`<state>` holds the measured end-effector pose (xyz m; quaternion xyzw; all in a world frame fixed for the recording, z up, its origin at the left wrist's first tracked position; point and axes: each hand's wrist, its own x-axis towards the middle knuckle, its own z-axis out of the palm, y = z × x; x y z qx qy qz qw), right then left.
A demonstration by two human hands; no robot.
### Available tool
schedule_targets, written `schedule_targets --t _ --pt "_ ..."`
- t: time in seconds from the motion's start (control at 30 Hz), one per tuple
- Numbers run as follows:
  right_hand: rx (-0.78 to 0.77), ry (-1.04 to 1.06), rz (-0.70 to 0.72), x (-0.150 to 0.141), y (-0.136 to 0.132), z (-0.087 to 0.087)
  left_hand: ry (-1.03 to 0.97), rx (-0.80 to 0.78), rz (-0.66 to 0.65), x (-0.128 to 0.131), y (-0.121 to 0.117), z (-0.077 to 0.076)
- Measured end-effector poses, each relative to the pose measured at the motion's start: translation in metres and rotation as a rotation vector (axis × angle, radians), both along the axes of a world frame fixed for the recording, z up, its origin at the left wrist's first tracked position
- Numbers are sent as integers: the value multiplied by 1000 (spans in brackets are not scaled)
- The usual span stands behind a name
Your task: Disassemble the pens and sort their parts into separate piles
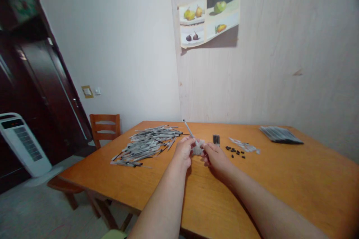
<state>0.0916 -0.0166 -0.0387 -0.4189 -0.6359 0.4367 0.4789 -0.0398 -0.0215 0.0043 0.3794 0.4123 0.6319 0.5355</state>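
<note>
My left hand [183, 151] and my right hand [215, 157] meet over the middle of the orange wooden table [157, 186]. Both are closed around a small grey bundle [198, 150] held between them. A thin grey pen [189, 130] sticks up and back from my left fingers. A large loose pile of grey pens [148, 142] lies to the left of my hands. A small dark block [215, 139] stands just behind my right hand.
Several small black caps [235, 152] and a clear plastic wrapper [244, 145] lie right of my hands. A flat stack of grey packs [280, 134] sits at the far right corner. A wooden chair [105, 127] and a white heater [24, 143] stand to the left.
</note>
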Motion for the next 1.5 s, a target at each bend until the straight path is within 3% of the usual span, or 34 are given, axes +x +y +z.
schedule_targets --t 0.1,0.23,0.43,0.53,1.17,1.27,1.37,1.5 --pt "-193 246 90 -4 -3 2 -68 0 -85 14 4 -6" --pt "-243 327 131 -4 -6 6 -105 2 -201 22 4 -14" --pt "-355 315 258 -5 -12 11 -251 -35 -97 17 6 -16" --pt "-378 341 270 -6 -13 11 -294 -30 -104 17 6 -14" --pt "-213 174 118 -19 -12 7 -405 -132 98 30 2 -4" --pt "-185 96 103 -17 -15 7 -447 -134 160 22 7 -4" --pt "-133 9 101 -17 -20 7 -512 -94 315 3 13 -1" --pt "-65 -31 74 -13 -21 8 -482 -22 274 -11 14 1"
